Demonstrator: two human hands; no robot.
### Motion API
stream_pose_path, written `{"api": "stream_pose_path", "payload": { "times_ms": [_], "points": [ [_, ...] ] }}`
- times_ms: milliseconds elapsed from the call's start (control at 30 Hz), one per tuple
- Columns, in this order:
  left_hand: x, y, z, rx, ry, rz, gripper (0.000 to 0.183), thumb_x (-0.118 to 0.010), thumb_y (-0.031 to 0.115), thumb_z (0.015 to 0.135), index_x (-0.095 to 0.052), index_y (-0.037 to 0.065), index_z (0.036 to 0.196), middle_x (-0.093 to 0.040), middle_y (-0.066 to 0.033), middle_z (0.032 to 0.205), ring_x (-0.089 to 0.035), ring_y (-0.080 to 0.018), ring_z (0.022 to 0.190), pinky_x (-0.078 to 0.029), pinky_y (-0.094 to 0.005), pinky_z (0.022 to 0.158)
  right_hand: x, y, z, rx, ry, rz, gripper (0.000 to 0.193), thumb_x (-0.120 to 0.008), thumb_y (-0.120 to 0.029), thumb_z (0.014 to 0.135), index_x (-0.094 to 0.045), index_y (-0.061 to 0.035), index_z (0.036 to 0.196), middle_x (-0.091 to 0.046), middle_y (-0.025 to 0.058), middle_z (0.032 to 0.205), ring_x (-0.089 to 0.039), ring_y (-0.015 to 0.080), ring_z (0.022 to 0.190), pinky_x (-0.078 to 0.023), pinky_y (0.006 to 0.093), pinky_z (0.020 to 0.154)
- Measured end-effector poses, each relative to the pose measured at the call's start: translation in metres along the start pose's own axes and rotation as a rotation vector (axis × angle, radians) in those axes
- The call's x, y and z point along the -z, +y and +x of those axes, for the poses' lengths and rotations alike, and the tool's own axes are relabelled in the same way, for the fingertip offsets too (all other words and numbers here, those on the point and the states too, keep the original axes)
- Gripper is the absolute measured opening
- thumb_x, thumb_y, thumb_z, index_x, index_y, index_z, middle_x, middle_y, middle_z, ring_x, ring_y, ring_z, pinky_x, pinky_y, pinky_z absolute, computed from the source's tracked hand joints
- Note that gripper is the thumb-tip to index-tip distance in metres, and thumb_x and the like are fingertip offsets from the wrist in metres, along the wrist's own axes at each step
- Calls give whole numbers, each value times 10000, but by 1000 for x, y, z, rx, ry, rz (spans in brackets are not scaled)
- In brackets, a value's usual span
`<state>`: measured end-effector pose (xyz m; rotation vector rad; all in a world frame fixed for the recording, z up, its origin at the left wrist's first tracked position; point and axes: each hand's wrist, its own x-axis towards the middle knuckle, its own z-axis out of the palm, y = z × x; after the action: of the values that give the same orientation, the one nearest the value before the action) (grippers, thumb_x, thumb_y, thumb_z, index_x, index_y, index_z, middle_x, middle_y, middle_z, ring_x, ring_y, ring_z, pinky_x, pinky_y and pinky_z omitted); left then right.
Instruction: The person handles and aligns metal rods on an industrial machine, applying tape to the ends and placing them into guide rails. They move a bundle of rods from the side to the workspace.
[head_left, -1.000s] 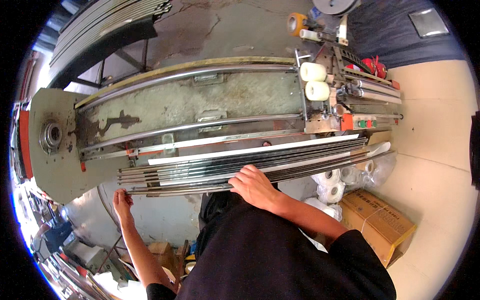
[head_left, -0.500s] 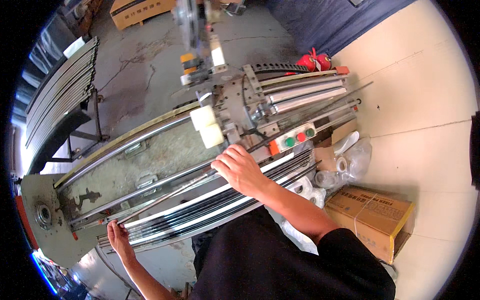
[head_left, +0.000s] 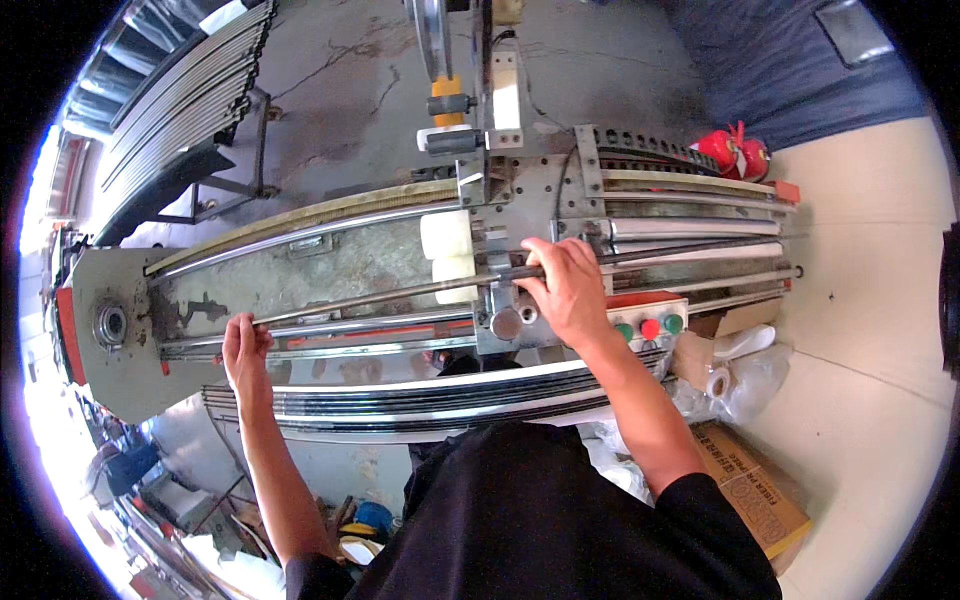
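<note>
A long thin dark rod (head_left: 390, 297) lies slantwise above the long machine bed (head_left: 350, 260). My left hand (head_left: 247, 352) pinches its left end between thumb and fingers. Farther right, my right hand (head_left: 570, 288) is closed around the rod, over the machine's metal carriage (head_left: 520, 190). Two pale rollers (head_left: 446, 236) stand on the carriage's left side, and the rod crosses in front of the lower one. Right of my right hand, the rod continues over the machine's right part. A control box (head_left: 650, 312) with green and red buttons sits beside my right wrist.
Between me and the machine lies a bundle of dark and white rods (head_left: 400, 402). A rack of rods (head_left: 190, 100) stands far left. Fire extinguishers (head_left: 735, 152) are by the blue curtain (head_left: 790, 70). A cardboard box (head_left: 755, 490) and plastic-wrapped rolls (head_left: 745, 380) lie at right.
Both hands have lifted the rod away from me, from the machine's near edge to over the bed and carriage. The view has also turned, so the machine appears more level.
</note>
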<state>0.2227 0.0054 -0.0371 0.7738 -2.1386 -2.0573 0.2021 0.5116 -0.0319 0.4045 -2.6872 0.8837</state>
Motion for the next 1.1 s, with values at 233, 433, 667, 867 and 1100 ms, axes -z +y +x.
{"api": "stream_pose_path", "payload": {
  "times_ms": [233, 433, 667, 867, 1100],
  "points": [
    [-16, -10, 27, 42, 43, 22, 205, -615, 267, 1126, -672, 71, 1147, -670, -18, 896, -589, -72, 778, -491, -232, 733, -8, 15, 18, -64, -138, 9, 446, -861, -118, 804, -676, -109, 1209, -717, 51, 1016, -654, 283, 994, -483, 446, 969],
    [-13, -36, 55, 20, -31, 26, 185, -607, 252, 1127, -670, 79, 1142, -670, -19, 895, -606, -73, 780, -518, -243, 751, -19, 24, 24, -116, -187, 23, 481, -858, -107, 796, -693, -97, 1248, -738, 70, 1035, -659, 301, 1016, -481, 448, 991],
    [-20, -40, 71, 5, 82, 120, 172, -592, 238, 1126, -671, 87, 1152, -678, 3, 886, -624, -80, 787, -531, -256, 749, -27, 26, 35, -76, -187, 20, 411, -871, -136, 793, -724, -94, 1174, -746, 70, 1046, -665, 293, 1036, -484, 445, 986],
    [-12, -51, 83, -63, 137, 375, 132, -615, 157, 1090, -671, 66, 1167, -703, -40, 1066, -666, -127, 953, -532, -287, 864, -38, 27, 33, -30, -193, 14, 301, -868, -134, 787, -719, -108, 1047, -717, 51, 1039, -652, 297, 1032, -483, 446, 978],
    [-166, -3, 76, -475, -164, 647, 365, -721, 172, 1029, -631, 30, 1354, -709, -125, 1262, -670, -229, 1190, -516, -361, 1044, -41, 26, 31, -68, -163, -13, 281, -856, -104, 771, -701, -107, 1005, -699, 52, 1029, -642, 305, 1028, -482, 456, 972]
  ]
}}
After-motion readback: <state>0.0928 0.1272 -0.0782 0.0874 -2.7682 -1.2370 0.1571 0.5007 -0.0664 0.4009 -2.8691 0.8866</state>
